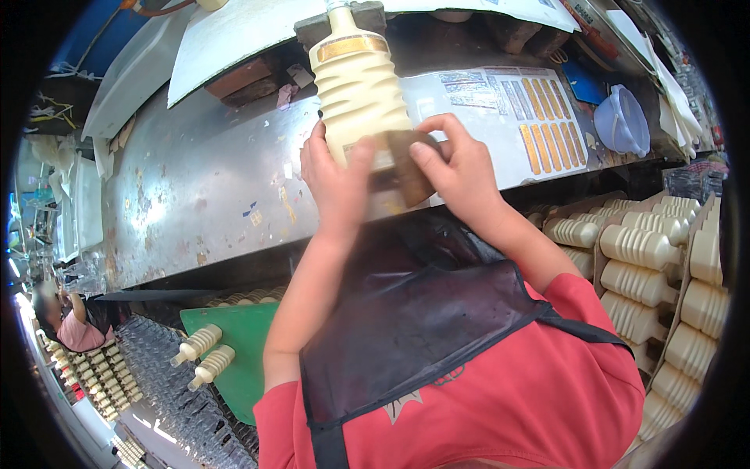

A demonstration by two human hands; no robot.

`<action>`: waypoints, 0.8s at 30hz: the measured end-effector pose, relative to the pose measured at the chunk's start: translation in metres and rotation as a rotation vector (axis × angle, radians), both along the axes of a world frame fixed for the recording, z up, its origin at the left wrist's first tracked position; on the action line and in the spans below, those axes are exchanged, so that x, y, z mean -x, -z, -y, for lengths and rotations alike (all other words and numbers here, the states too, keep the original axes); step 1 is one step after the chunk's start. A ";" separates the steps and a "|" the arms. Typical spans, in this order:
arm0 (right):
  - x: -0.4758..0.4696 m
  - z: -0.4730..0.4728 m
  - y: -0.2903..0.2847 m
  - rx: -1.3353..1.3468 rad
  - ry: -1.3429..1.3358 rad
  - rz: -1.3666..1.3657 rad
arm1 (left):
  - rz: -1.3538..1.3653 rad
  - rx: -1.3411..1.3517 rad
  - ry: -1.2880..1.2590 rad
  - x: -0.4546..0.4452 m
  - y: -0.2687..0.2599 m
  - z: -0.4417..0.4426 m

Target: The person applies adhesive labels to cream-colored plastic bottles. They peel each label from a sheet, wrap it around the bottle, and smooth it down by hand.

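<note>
A cream ribbed bottle (pixel 360 88) lies before me, its neck resting on a dark grey block (pixel 310 29). Across its shoulder runs a gold label (pixel 351 47) bearing writing. My left hand (pixel 337 182) grips the bottle near its base, with the fingers along the left side and a blurred thumb on top. Close to that thumb, a small label is partly covered. My right hand (pixel 463 158) grips a brown block (pixel 410 182), possibly wooden, at the bottle's base end. Whether the block touches the bottle is unclear.
A sheet of gold and silver stickers (pixel 551 138) lies right on the metal workbench (pixel 205 176), near a pale blue bucket (pixel 622 122). Stacked cream bottles (pixel 638 246) fill the lower right. Two small bottles (pixel 214 363) lie on a green board (pixel 252 352). Another person (pixel 82 328) sits far left.
</note>
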State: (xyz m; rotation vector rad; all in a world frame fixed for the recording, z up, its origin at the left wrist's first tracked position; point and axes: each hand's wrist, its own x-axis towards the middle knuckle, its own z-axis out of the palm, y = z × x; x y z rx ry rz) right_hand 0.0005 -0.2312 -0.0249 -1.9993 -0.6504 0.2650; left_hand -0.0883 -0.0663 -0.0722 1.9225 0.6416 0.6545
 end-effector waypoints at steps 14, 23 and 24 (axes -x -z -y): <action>0.003 -0.002 0.010 -0.086 0.069 0.090 | 0.214 0.247 0.097 0.002 0.025 -0.002; -0.022 -0.010 0.047 -0.283 0.189 0.006 | 0.208 0.074 0.124 0.006 0.045 -0.010; -0.024 -0.010 0.046 -0.288 0.188 0.024 | 0.203 0.068 0.135 0.006 0.039 -0.009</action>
